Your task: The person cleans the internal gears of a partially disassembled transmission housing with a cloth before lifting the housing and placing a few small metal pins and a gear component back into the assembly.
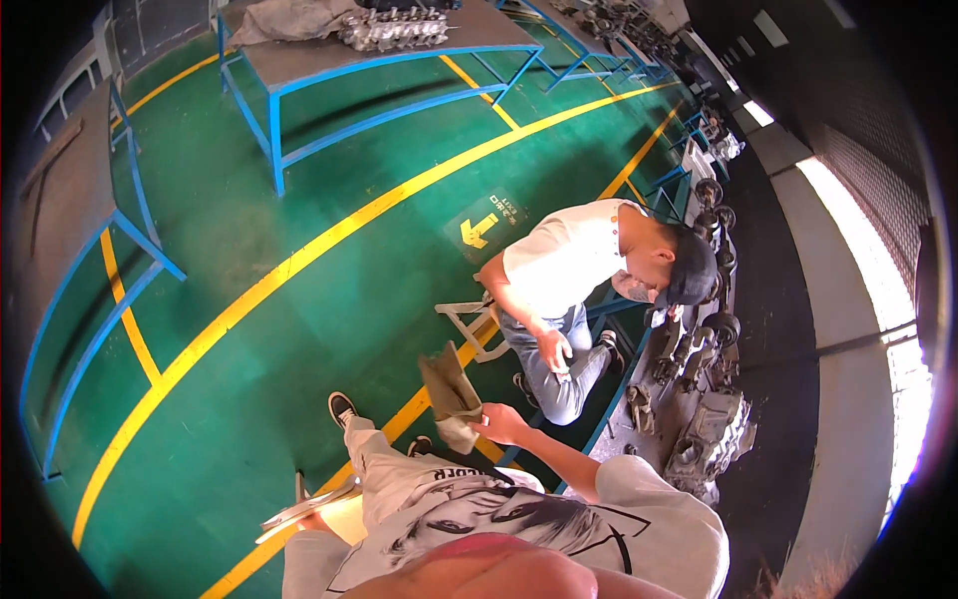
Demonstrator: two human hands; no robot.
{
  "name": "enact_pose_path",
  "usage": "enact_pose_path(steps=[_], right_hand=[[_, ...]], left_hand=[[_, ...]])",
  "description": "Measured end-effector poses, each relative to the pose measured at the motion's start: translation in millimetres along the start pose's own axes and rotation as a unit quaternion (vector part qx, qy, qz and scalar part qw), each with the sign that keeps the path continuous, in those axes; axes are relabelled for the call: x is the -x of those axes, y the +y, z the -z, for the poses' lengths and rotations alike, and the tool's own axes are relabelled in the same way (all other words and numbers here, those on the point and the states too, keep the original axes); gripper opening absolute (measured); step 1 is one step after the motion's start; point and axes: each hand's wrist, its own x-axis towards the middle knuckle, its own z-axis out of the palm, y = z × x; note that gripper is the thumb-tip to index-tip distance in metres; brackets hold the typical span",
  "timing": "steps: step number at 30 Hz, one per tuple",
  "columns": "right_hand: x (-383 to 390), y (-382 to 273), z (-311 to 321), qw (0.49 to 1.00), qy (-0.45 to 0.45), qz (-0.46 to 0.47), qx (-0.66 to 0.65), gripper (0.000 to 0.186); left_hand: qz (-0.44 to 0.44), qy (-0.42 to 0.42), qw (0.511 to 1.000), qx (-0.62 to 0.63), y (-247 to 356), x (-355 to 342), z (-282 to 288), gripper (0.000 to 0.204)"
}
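My right hand (502, 423) reaches out in front of me, its fingers closed on the end of a khaki cloth (451, 397). The cloth hangs in the air with a folded, creased look, above the floor's yellow line. Low on the left, a pale stool (347, 517) with a whitish frame is beside my leg. My left hand (316, 521) is at the stool's edge; its fingers are mostly hidden, so its grip does not show.
Ahead on the right, a person (574, 270) in a cap sits bent forward beside a low bench (624, 439) carrying metal machine parts (711, 439). Blue-framed tables (389, 55) stand at the back; another table (75, 200) is at the left. Yellow lines cross the green floor (299, 339).
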Motion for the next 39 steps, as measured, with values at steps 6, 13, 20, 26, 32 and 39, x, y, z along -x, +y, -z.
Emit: enact_pose_path(steps=[6,13,20,26,32,39], right_hand=[[-67.7,-86.8,66.7,0.983,0.104,0.140,-0.058,0.029],[-114.5,-110.4,229.0,0.936,0.272,0.221,0.024,0.015],[-154.6,-133.9,247.3,0.913,0.347,0.215,-0.021,0.032],[-200.0,-119.3,197.2,0.926,0.276,0.235,-0.104,0.026],[-212.6,-148.1,162.4,0.914,0.244,0.292,-0.141,0.024],[-169.1,-156.7,141.1,0.915,0.247,0.267,-0.177,0.029]], left_hand=[[-0.034,-0.001,0.994,0.100,14.7,18.7,74.0,0.030],[-0.070,-0.001,0.952,0.297,-67.1,35.8,154.7,0.030],[-0.134,-0.031,0.906,0.401,-83.9,70.9,175.3,0.031],[-0.189,-0.132,0.869,0.438,-52.6,85.1,149.2,0.031],[-0.224,-0.311,0.823,0.419,3.9,110.2,69.9,0.031],[-0.178,-0.490,0.786,0.331,63.5,142.1,-46.8,0.032]])
